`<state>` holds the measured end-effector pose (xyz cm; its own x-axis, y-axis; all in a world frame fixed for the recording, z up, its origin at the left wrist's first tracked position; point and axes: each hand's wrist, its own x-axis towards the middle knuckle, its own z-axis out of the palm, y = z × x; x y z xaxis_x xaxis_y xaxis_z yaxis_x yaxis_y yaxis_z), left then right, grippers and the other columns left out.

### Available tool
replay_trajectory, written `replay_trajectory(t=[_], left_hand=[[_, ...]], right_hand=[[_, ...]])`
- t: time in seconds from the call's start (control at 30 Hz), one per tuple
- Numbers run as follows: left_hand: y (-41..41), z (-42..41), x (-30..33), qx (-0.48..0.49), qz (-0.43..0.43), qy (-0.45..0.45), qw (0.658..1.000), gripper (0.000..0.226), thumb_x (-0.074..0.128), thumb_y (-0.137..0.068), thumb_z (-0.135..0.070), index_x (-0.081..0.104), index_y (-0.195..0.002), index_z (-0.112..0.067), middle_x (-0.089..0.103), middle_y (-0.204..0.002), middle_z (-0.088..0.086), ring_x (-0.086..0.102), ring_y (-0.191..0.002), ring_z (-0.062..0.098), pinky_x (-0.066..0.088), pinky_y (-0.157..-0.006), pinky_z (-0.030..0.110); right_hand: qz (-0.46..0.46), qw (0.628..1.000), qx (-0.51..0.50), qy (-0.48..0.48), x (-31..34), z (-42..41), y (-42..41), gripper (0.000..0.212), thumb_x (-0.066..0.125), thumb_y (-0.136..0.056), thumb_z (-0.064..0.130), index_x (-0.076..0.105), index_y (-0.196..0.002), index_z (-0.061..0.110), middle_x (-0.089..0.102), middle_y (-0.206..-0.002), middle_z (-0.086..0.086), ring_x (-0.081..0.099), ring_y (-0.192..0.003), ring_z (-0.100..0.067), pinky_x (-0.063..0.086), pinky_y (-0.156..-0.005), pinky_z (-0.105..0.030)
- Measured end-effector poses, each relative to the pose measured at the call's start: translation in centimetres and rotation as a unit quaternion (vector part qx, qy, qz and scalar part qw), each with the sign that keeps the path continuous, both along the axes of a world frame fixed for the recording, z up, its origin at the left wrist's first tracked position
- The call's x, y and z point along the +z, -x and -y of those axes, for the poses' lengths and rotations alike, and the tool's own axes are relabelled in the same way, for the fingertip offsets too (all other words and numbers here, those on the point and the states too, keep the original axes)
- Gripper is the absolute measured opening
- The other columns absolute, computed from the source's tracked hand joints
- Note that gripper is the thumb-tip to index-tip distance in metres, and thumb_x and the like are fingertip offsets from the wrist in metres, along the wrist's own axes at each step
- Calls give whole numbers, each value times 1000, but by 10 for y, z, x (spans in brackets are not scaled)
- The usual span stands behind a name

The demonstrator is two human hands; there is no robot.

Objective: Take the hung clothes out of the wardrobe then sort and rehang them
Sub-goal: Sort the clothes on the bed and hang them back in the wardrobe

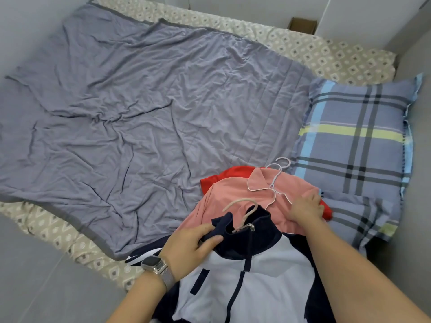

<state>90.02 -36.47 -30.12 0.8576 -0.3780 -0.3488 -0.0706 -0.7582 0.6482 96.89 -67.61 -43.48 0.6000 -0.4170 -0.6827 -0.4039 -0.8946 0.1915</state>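
A navy-and-white zip jacket point(251, 283) is lying nearest, on its beige hanger point(242, 207) at the bed's near edge, and the left hand point(191, 245), wearing a wristwatch point(156, 268), is pinching the jacket's navy collar between thumb and fingers. Just beyond, the jacket is overlapping a salmon polo shirt point(235, 201) on a white wire hanger point(277, 176), with a red garment point(224, 174) underneath; the right hand point(306, 207) is gripping the salmon shirt's far shoulder, fingers curled into the fabric. The pile is resting on a grey quilt point(140, 108) beside a plaid pillow point(359, 134).
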Motion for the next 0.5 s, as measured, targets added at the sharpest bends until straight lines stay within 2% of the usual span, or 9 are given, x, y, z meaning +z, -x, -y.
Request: replay_trajectory(t=[0.07,0.13,0.2,0.27,0.33,0.37,0.43,0.47,0.5], left_hand=[[4,-4,-1,6,5,-5,1000,52,26,-75,-69,58,-104,-38,63,-71,-8,58,-70,9,42,-62,23],[8,-7,-4,11,15,-10,1000,51,25,-76,-69,55,-106,-41,63,-71,-9,58,-69,8,43,-62,24],[12,-9,-5,18,19,-9,1000,46,25,-75,-69,50,-103,-42,58,-65,-12,55,-64,7,40,-59,21],[14,-10,-3,27,11,-7,1000,43,28,-72,-70,46,-99,-42,55,-63,-13,52,-62,7,36,-56,17],[15,-15,-1,38,-9,-6,999,49,35,-67,-70,51,-96,-34,57,-70,-10,51,-64,9,38,-59,19],[16,-18,0,40,-17,-8,999,52,40,-63,-71,54,-93,-32,56,-69,-9,50,-63,9,38,-59,19],[19,-29,2,37,-26,-8,999,51,49,-57,-72,55,-88,-31,54,-66,-12,48,-61,6,36,-59,17],[22,-35,2,33,-28,-6,999,49,51,-57,-71,54,-86,-31,55,-68,-12,49,-62,6,37,-60,18],[25,-41,3,28,-28,-3,999,47,52,-58,-68,53,-86,-30,57,-71,-11,51,-65,7,40,-63,21]], right_hand=[[27,1000,4,12,-2,0,-3,58,33,-97,52,41,-140,14,18,-154,-17,13,-142,-32,24,-111,-42],[36,998,39,-18,0,-3,-2,60,25,-97,54,40,-143,20,20,-154,-15,15,-142,-33,24,-113,-45],[34,994,63,-84,8,-10,5,51,32,-94,49,42,-140,29,28,-151,-13,25,-139,-33,27,-110,-48],[39,986,53,-154,27,-20,17,51,46,-85,42,49,-133,29,48,-137,-11,44,-127,-31,36,-101,-43],[65,977,31,-199,52,-34,34,51,47,-74,50,62,-117,28,66,-110,-10,59,-103,-30,45,-86,-36],[75,973,31,-217,65,-41,45,42,45,-75,52,65,-103,29,67,-94,-11,60,-91,-28,47,-80,-35],[102,959,31,-263,84,-55,70,19,47,-84,51,61,-83,39,56,-68,-5,43,-70,-27,43,-68,-34],[120,945,18,-303,93,-62,83,23,54,-86,47,50,-66,36,34,-66,-4,28,-73,-12,39,-63,-33],[142,930,2,-338,102,-69,96,34,60,-86,40,54,-53,44,36,-61,11,38,-63,-9,34,-59,-32]])
